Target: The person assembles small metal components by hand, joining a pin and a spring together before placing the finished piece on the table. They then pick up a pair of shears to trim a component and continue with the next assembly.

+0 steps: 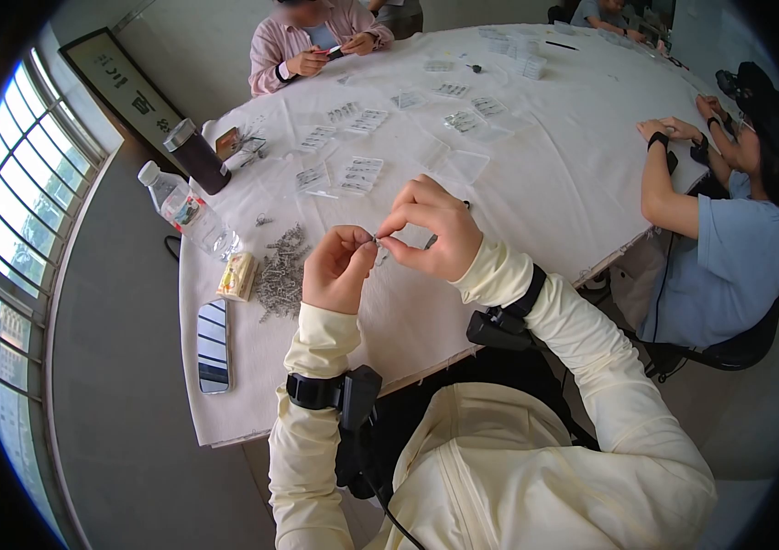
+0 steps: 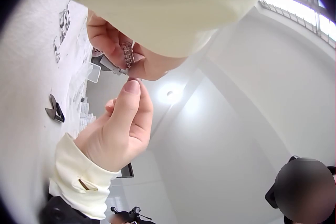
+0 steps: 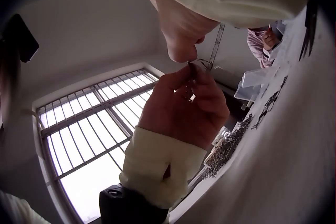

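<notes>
My left hand [image 1: 339,266] pinches a silvery, coil-like metal chain piece [image 2: 128,53], which hangs along its curled fingers. Thumb and index finger of my right hand [image 1: 435,229] meet the left fingertips at one end of this piece, pinching it there. The tip between the two hands is very small and mostly hidden by the fingers. Both hands are raised over the table's near part. Below the left hand, to its left, lies a heap of similar silvery metal pieces [image 1: 281,275]. A small dark pointed tool [image 2: 55,111] lies on the cloth near the right hand.
A phone [image 1: 213,346], a patterned yellowish packet [image 1: 237,277], a water bottle [image 1: 190,213] and a dark flask [image 1: 197,156] stand or lie at left. Several clear plastic trays [image 1: 361,174] spread beyond the hands on the white tablecloth [image 1: 573,147]. Other people sit around it.
</notes>
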Demonstrator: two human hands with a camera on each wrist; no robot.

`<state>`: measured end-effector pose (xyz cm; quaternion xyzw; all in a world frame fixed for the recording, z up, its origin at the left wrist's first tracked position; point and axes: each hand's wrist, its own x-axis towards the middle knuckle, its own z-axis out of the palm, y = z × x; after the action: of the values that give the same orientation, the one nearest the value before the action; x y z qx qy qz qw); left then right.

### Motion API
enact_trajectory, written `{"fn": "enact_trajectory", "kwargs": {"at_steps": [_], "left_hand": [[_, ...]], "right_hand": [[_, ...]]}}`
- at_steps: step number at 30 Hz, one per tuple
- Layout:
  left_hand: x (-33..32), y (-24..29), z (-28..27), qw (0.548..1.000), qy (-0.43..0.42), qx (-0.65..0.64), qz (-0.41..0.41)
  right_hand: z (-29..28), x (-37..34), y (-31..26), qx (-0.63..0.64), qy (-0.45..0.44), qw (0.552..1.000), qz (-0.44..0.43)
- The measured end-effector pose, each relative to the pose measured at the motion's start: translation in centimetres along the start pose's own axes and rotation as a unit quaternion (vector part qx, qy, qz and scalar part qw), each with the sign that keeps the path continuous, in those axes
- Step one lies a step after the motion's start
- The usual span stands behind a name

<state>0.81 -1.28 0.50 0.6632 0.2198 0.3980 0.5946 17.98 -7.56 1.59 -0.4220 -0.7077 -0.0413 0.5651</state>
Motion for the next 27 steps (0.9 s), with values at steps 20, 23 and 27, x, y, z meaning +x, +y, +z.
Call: {"fn": "enact_trajectory", "kwargs": {"at_steps": [20,23,27], "left_hand": [[-0.08,-0.31,0.28,0.999,0.009,0.039,0.015],[-0.13,-0.31,0.47,0.999,0.009,0.034,0.012],[-0.15,-0.04,0.57,1.000,-0.001,0.020,0.001]], "right_hand": [[0.54,-0.27,0.85,-0.031,-0.012,0.999,-0.036],[0.59,-0.31,0.85,-0.035,-0.013,0.999,-0.037],[0.52,-0.34,0.86,-0.035,-0.014,0.999,-0.019]]}}
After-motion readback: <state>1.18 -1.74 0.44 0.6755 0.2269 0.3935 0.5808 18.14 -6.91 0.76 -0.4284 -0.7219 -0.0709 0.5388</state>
